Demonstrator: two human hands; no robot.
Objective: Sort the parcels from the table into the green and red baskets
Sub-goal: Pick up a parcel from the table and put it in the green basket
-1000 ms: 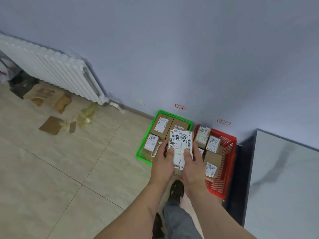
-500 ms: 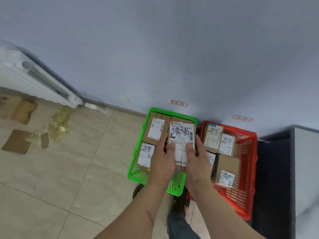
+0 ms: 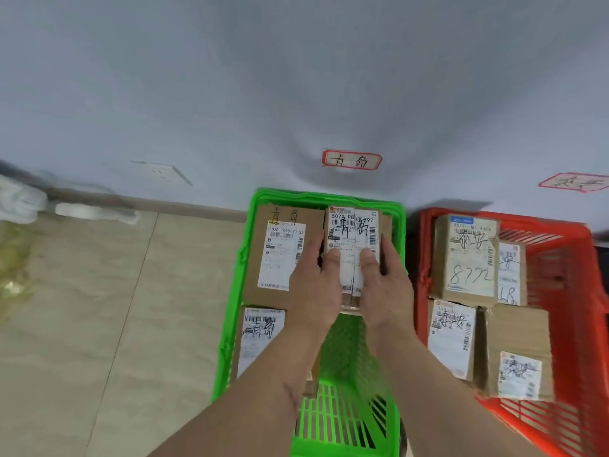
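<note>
Parcel in hand: small brown cardboard parcel with a white shipping label and black handwritten characters (image 3: 353, 249), at frame centre, over the far right part of the green basket; whether it rests on anything below cannot be told.
Far left: white pipe end (image 3: 95, 211) along the skirting, on the beige tiled floor (image 3: 99, 308) (blurred).
Wall: pale blue-grey wall (image 3: 230, 77) fills the upper half; a red-bordered paper tag with handwriting (image 3: 351, 160) sits above the green basket, a second red-bordered tag (image 3: 575, 183) at the right edge above the red one.
Green basket: green plastic mesh basket (image 3: 230, 324), centre of frame, against the wall.
Green basket contents: a large brown carton with a white label (image 3: 280, 255) at its upper left, touching the left hand; a smaller labelled parcel (image 3: 258, 338) below it, partly hidden by the forearm.
Left hand: left hand (image 3: 316, 285), thumb on the label, fingers curled round the held parcel's left side.
Right hand: right hand (image 3: 385, 285), thumb on the label, fingers wrapped round the right side; both hands clamp the parcel between them.
Red basket: red plastic mesh basket (image 3: 576, 324), just right of the green one.
Red basket contents: labelled brown parcels packed side by side, the upper left one marked with large handwritten digits (image 3: 466, 258).
</note>
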